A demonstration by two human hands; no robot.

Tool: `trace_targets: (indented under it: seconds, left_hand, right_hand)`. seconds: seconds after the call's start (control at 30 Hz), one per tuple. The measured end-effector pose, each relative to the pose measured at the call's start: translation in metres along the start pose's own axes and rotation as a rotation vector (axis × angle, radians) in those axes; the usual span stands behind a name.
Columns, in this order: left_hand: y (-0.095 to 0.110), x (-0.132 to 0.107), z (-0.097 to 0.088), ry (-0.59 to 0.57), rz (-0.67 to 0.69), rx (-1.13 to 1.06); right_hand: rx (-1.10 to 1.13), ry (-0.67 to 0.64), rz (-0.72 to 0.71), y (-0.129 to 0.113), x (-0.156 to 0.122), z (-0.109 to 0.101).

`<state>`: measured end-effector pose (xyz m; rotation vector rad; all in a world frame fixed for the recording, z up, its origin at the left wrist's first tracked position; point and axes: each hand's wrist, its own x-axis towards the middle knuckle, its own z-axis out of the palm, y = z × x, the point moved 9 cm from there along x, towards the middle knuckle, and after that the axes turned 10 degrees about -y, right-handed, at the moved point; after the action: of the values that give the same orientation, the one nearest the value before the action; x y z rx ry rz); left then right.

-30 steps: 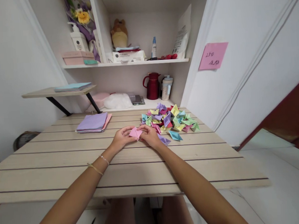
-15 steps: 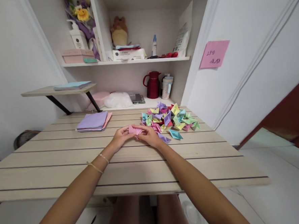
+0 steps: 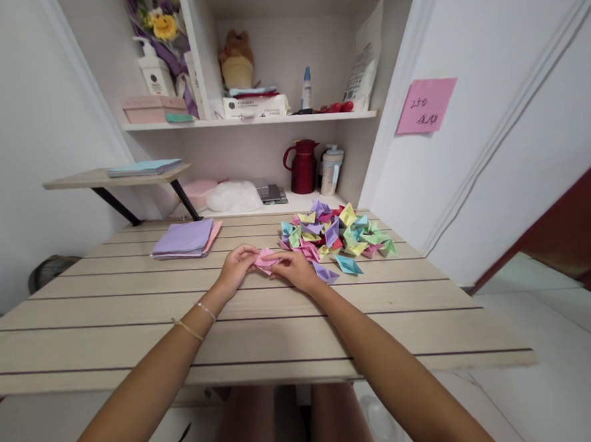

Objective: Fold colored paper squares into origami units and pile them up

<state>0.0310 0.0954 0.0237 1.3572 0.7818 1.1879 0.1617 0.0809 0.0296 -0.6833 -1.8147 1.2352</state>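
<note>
A small pink folded paper (image 3: 265, 260) lies on the slatted wooden table (image 3: 131, 311), pinched between both my hands. My left hand (image 3: 237, 267) grips its left side with curled fingers. My right hand (image 3: 292, 269) presses and pinches its right side. Just right of my hands is a pile of several finished folded paper shapes (image 3: 336, 235) in pink, purple, yellow, green and blue. A purple one (image 3: 325, 272) lies beside my right wrist.
A stack of purple and pink paper sheets (image 3: 184, 240) lies at the table's far left. Behind are a small raised shelf (image 3: 112, 177) with blue sheets, a red jug (image 3: 302, 166), a tumbler (image 3: 330, 170) and a pink note (image 3: 425, 105) on the wall.
Both hands have shifted the pink paper slightly and turned it between the fingers; the fold looks flatter and lower against the table. The view has drifted a little.
</note>
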Motion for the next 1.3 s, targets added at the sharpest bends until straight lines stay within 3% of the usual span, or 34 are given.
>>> trace_targets:
  seconds: [0.17,0.37,0.57,0.67,0.8,0.9,1.0,1.2,1.3]
  left_hand:
    - [0.001,0.000,0.010,-0.074,0.002,0.080]
    - [0.001,0.000,0.004,-0.017,0.014,0.216]
    - [0.002,-0.001,0.014,-0.116,-0.003,0.199]
    - [0.001,-0.001,0.013,-0.101,-0.007,0.227]
    - [-0.004,0.001,-0.002,0.019,-0.042,0.114]
    - [-0.009,0.002,-0.007,0.048,-0.069,-0.030]
    - [-0.012,0.002,-0.007,0.040,-0.091,-0.073]
    - [-0.014,-0.001,0.005,-0.023,-0.117,0.040]
    - [-0.013,-0.002,0.010,-0.041,-0.103,-0.005]
  right_hand:
    - [0.094,0.120,0.023,0.006,0.000,-0.012]
    - [0.162,0.193,0.019,0.008,-0.002,-0.014]
    - [-0.001,0.121,0.035,0.010,0.001,-0.014]
    - [-0.002,0.110,0.023,0.009,0.000,-0.012]
    - [0.239,0.114,0.049,0.015,0.000,-0.004]
    - [0.283,0.110,0.094,0.020,0.001,-0.002]
    - [0.285,0.155,0.091,0.020,0.001,-0.009]
    - [0.269,0.314,0.067,0.016,-0.003,-0.028]
    - [0.274,0.313,0.055,0.015,-0.003,-0.028]
